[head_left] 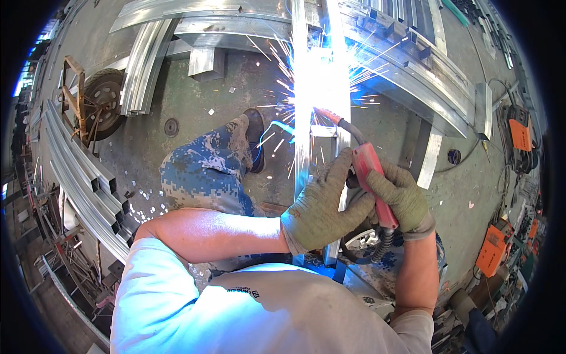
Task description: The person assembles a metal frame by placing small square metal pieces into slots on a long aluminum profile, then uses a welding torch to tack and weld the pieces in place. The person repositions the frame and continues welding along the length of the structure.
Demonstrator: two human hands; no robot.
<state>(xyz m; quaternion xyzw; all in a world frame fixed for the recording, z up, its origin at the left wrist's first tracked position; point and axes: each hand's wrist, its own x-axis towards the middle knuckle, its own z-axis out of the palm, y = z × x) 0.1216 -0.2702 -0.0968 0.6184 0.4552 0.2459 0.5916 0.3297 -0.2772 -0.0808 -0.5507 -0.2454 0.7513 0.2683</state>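
Note:
Both my hands wear olive-green work gloves and grip a red-handled welding torch (375, 186). My right hand (402, 197) wraps the handle from the right. My left hand (327, 206) is closed around its left side, over the metal rails; some of its fingertips are hidden. The torch's dark bent neck points up and left to a blinding white arc, where sparks spray in every direction. The arc burns on a frame of two parallel silver rails (301, 150), joined by a short crosspiece (322, 131). Glare hides the joint itself.
Square metal tubes lie stacked at left (88, 177) and more metal profiles (413, 88) lie across the far side. A wheeled cart (103, 103) stands far left. Orange machines (492, 251) and cables line the right. My camouflage-clad knee (203, 171) is left of the rails.

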